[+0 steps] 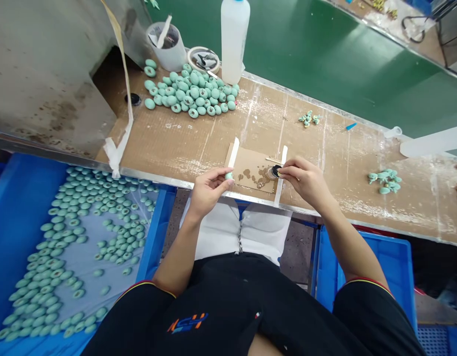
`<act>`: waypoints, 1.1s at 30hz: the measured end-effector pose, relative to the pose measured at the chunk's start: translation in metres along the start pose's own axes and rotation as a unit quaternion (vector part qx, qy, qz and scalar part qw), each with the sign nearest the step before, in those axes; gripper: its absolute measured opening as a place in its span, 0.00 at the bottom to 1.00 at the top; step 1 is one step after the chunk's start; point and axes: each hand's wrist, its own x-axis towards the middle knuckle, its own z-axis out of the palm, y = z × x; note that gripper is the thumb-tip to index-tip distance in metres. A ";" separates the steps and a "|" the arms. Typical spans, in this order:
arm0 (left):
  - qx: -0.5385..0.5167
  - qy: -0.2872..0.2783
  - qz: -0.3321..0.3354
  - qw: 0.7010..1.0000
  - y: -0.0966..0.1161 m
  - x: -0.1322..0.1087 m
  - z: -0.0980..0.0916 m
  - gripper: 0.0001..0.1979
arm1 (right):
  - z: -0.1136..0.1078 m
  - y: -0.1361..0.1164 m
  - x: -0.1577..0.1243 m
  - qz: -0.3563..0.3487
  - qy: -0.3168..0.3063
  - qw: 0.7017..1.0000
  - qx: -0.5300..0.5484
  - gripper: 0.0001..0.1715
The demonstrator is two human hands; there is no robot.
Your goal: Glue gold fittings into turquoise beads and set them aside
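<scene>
My left hand (210, 190) pinches a small mint-green, egg-shaped piece (228, 175) between thumb and fingertips at the bench's front edge. Over a small round black pot (275, 170), the fingers of my right hand (304, 179) are pressed together. Whatever sits in that pinch is tiny and mostly hidden; a yellowish speck shows at the fingertips. Between my hands lies a cardboard sheet (255, 160) with wet brown spots, taped at both sides by white strips. A thin stick (274, 160) rests near its right edge.
A pile of mint-green egg pieces (193, 91) lies at the back left, beside a white bottle (234, 44), a cup (169, 47) and a tape roll (203, 60). Small green figures (385, 180) are on the right. A blue bin (148, 257) holds many more eggs.
</scene>
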 end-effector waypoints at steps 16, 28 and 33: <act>-0.005 -0.032 -0.024 0.999 0.003 0.001 -0.010 0.18 | 0.001 -0.007 0.007 -0.009 -0.011 1.000 -0.025 0.12; -0.072 -0.062 -0.039 0.995 0.004 -0.005 0.000 0.19 | -0.004 -0.015 0.001 0.028 0.096 0.995 0.018 0.06; -0.140 -0.099 -0.019 0.985 0.000 -0.009 0.023 0.18 | 0.002 -0.053 -0.007 0.043 0.160 0.980 0.111 0.04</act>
